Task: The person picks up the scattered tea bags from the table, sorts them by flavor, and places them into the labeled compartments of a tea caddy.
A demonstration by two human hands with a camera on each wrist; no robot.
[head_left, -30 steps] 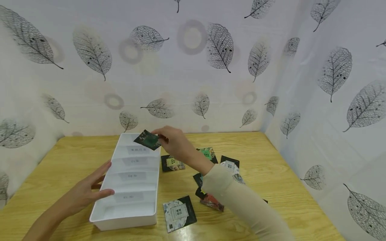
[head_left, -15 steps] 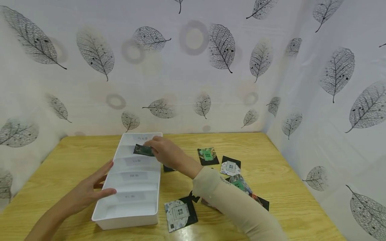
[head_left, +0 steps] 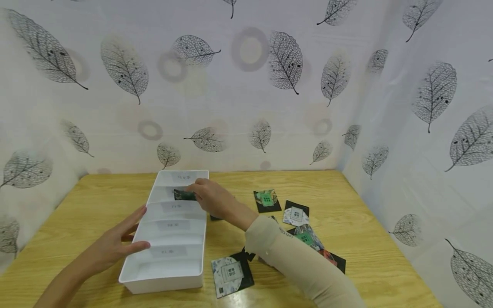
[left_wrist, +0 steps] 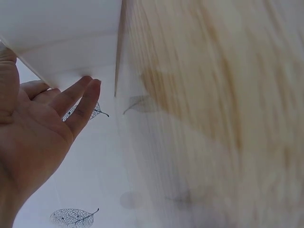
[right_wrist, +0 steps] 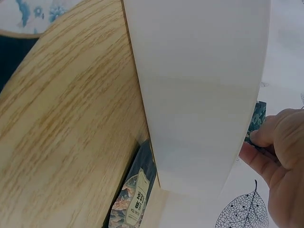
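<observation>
My right hand pinches a dark green tea sachet between thumb and fingers. The sachet sits low in the second compartment from the far end of a white divided box. In the right wrist view, the box's outer wall hides part of the sachet. My left hand rests along the box's left side, its thumb over the rim. Seen from the left wrist, its extended fingers touch the outer wall.
Right of the box, several tea sachets lie scattered, among them a white-and-black one, a green-labelled one and a grey-labelled one. My right forearm covers some of them. A leaf-patterned curtain hangs behind the wooden table.
My right hand has moved down and slightly left, lowering the sachet from above the box into the compartment. My left hand stays at the box's side.
</observation>
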